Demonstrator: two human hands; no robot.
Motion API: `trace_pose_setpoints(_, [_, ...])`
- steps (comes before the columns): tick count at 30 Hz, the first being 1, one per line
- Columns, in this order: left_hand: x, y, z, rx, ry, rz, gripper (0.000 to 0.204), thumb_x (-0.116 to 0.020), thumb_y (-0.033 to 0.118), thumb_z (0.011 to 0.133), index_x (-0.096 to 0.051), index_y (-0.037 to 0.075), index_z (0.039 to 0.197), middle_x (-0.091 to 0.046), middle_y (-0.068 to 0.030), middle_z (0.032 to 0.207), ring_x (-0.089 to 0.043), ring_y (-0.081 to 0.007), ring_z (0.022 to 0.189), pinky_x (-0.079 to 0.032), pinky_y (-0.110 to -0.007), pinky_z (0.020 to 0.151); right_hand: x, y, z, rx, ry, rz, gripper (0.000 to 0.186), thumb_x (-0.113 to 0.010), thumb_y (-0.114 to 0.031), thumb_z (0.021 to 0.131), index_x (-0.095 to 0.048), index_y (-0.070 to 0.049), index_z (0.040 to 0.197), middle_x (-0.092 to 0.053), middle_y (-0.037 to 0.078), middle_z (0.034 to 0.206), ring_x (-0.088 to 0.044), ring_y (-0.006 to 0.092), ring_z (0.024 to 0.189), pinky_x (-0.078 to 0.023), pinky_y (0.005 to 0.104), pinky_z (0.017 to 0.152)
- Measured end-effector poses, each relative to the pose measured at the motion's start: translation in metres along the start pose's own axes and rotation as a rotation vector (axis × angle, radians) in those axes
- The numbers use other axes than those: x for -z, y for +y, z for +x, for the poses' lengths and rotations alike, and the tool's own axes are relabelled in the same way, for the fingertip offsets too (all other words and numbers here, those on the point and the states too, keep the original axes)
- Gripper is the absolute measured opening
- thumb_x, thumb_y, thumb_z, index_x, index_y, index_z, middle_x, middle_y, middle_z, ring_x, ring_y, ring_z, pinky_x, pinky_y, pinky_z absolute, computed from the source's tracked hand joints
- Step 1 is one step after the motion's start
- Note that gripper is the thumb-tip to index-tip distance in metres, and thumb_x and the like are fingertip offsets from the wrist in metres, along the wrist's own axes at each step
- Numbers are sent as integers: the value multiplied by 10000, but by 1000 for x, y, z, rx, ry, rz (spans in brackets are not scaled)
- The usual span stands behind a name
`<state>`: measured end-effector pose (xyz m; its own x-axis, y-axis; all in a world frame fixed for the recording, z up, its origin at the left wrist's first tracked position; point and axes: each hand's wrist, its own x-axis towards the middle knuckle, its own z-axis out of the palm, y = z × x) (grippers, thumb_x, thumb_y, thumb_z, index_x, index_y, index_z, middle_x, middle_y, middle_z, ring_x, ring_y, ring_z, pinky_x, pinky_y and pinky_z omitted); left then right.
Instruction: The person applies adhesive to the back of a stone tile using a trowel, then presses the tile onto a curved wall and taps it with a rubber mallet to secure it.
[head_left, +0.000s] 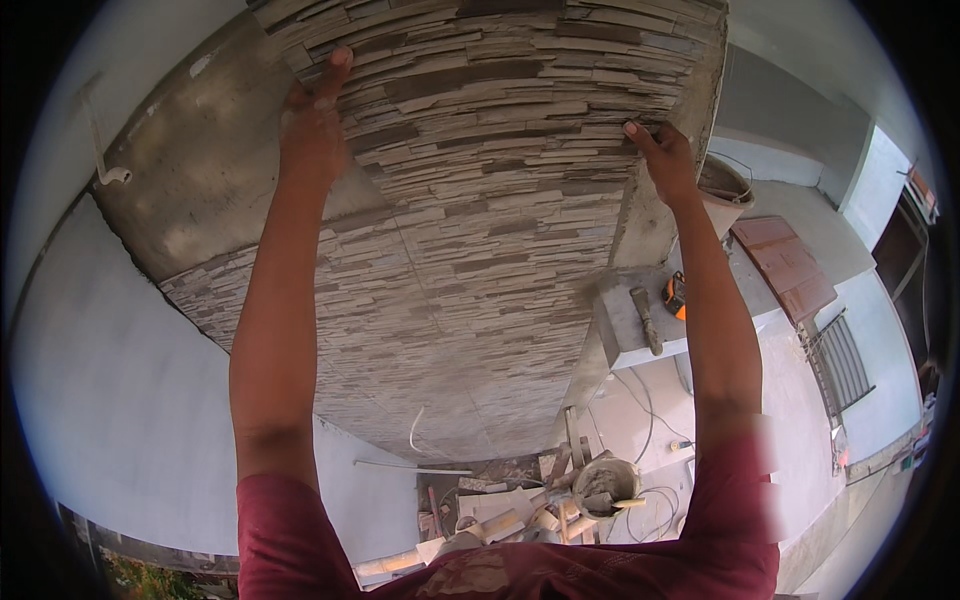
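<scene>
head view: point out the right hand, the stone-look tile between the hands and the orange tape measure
Right hand (670, 164), head view: middle of the hand.
Stone-look tile (490, 110), head view: middle of its front face.
Orange tape measure (676, 296), head view: its case.

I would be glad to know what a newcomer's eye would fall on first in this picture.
Probably the stone-patterned tile facing across the upper middle, with the left hand at its left edge and the right hand at its right. The orange-and-black tape measure on the pale ledge at right may catch the eye next.
</scene>
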<state>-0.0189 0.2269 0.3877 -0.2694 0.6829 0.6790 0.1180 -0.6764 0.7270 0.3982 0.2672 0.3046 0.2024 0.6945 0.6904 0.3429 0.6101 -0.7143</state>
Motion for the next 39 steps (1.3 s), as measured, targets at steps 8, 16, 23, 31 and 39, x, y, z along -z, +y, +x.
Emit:
trace_pose_setpoints(8, [-20, 25, 2, 142, 49, -134, 1066, -839, 549, 767, -343, -112, 1441, -503, -212, 1366, -526, -272, 1244, -417, -328, 1084, 1, 2, 13, -87, -60, -121, 573, -784, -453, 866, -642, 87, 994, -680, 136, 885, -604, 152, 819, -498, 305, 744])
trace_pose_setpoints(16, [-34, -5, 32, -100, 167, -160, 780, -838, 435, 821, -431, -84, 1239, -555, -199, 1138, -577, -247, 1090, -473, -329, 974, -12, 18, 34, 197, 162, -296, 672, -835, -428, 788, -572, 84, 1136, -682, 213, 974, -638, 291, 817, -505, 396, 750])
trace_pose_setpoints(23, [-43, -43, 50, -200, 247, -23, 585, -801, 396, 870, -498, -22, 1147, -543, -148, 1073, -547, -226, 964, -466, -356, 880, -23, -11, 31, 102, 127, -537, 598, -846, -370, 772, -609, 91, 1070, -630, 235, 939, -626, 403, 922, -497, 448, 812])
trace_pose_setpoints(31, [-58, -65, 57, -294, 449, 487, 686, -763, 417, 895, -522, -79, 1304, -428, -175, 1171, -461, -280, 1056, -427, -409, 901, -34, -7, 37, 46, 152, -657, 577, -811, -363, 809, -631, 110, 1087, -592, 267, 1091, -614, 434, 982, -506, 473, 876])
trace_pose_setpoints(39, [-56, -87, 62, -427, 465, 559, 761, -750, 445, 899, -522, -113, 1363, -435, -168, 1131, -466, -264, 987, -438, -359, 855, -40, 2, 36, 103, 211, -789, 615, -779, -376, 838, -609, 124, 1152, -580, 275, 1144, -620, 422, 1025, -517, 450, 886])
